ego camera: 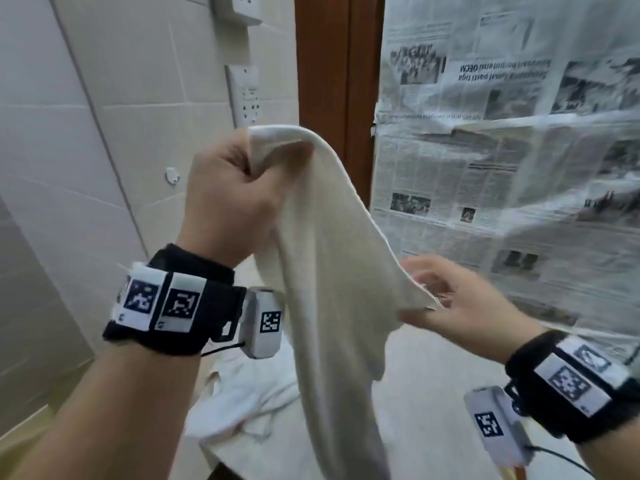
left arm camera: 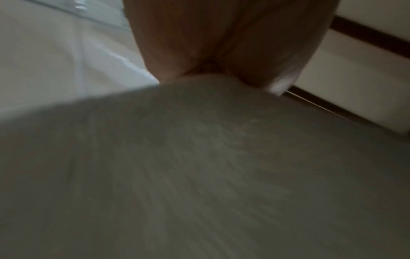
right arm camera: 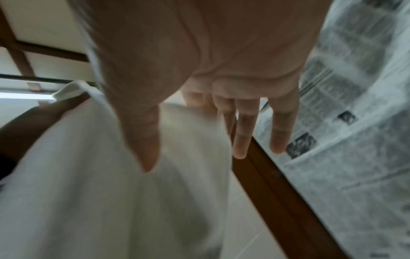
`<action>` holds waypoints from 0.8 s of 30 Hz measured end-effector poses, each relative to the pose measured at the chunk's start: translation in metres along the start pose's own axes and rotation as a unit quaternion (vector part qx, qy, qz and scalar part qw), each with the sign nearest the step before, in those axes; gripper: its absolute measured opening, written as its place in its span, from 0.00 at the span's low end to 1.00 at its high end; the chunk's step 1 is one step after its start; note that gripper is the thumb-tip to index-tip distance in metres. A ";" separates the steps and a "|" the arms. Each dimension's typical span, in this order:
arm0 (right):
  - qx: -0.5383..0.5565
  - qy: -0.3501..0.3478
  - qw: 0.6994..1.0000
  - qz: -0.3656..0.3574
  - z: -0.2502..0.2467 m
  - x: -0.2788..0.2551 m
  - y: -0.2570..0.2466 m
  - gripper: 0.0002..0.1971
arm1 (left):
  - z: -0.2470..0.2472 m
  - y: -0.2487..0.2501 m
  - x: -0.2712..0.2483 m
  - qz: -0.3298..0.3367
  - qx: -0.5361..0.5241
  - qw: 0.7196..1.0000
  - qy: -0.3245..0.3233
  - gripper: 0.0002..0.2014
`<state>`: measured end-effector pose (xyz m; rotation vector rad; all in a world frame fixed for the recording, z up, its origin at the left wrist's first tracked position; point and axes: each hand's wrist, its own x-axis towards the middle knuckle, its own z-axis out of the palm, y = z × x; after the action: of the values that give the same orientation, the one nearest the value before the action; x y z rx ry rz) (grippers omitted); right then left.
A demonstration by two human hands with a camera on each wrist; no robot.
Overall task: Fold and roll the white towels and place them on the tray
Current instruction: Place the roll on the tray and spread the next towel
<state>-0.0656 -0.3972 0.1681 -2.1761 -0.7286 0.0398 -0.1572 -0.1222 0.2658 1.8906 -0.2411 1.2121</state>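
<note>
Head view puts our left hand (ego camera: 228,195) at about ten o'clock, raised, fist curled tight round the top corner of a white towel (ego camera: 332,271). At seven o'clock, under that wrist, more towels (ego camera: 242,393) lie crumpled on a pale table (ego camera: 415,393). Our held towel hangs from the fist down through the centre, clear of the table edge, its right border running slantwise to four o'clock. There our right hand (ego camera: 460,306) meets that border with straight, spread fingers; whether thumb and forefinger pinch the hem we cannot tell through the blur. A wooden door frame (ego camera: 332,64) stands at twelve, papered glass (ego camera: 519,150) at two. We have open air between both hands and the wall.
</note>
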 end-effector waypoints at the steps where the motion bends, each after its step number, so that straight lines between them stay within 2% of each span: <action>1: 0.027 -0.034 0.999 -0.007 0.016 -0.008 -0.001 0.36 | -0.003 0.013 0.004 0.016 0.038 0.998 -0.036 0.14; 2: 0.064 -0.052 0.996 -0.019 0.032 -0.016 -0.003 0.42 | -0.005 0.021 0.007 0.037 0.068 0.994 -0.082 0.20; 3: 0.113 -0.055 0.992 -0.033 0.047 -0.022 -0.008 0.44 | -0.006 0.026 0.009 0.057 0.085 0.986 -0.129 0.23; 5: 0.231 -0.027 0.971 -0.058 0.074 -0.029 -0.017 0.41 | -0.008 0.031 0.009 0.068 0.117 0.965 -0.225 0.25; 6: 0.281 -0.008 0.957 -0.069 0.085 -0.031 -0.023 0.37 | -0.009 0.030 0.007 0.058 0.135 0.952 -0.268 0.25; 8: 0.336 0.026 0.938 -0.082 0.107 -0.034 -0.034 0.22 | -0.015 0.021 0.000 0.027 0.173 0.926 -0.335 0.20; 10: 0.321 0.054 0.942 -0.079 0.127 -0.036 -0.039 0.06 | -0.027 0.011 -0.014 0.000 0.190 0.907 -0.375 0.14; 11: 0.310 0.053 0.946 -0.072 0.138 -0.037 -0.038 0.02 | -0.034 0.004 -0.022 -0.021 0.192 0.900 -0.391 0.10; 13: 0.296 0.040 0.953 -0.055 0.159 -0.042 -0.032 0.03 | -0.050 -0.015 -0.041 -0.073 0.181 0.889 -0.414 0.06; 17: 0.246 0.009 0.969 -0.016 0.199 -0.057 -0.013 0.07 | -0.077 -0.060 -0.087 -0.141 0.172 0.873 -0.433 0.07; 21: 0.216 -0.027 0.976 -0.007 0.230 -0.073 -0.004 0.08 | -0.092 -0.095 -0.135 -0.139 0.165 0.878 -0.428 0.09; 24: 0.141 -0.038 0.989 -0.017 0.243 -0.082 0.003 0.06 | -0.094 -0.114 -0.161 -0.125 0.141 0.887 -0.421 0.12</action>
<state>-0.1965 -0.2700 -0.0124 -1.8994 -0.7557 0.1984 -0.2364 -0.0255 0.0862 2.5270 -0.2744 0.1918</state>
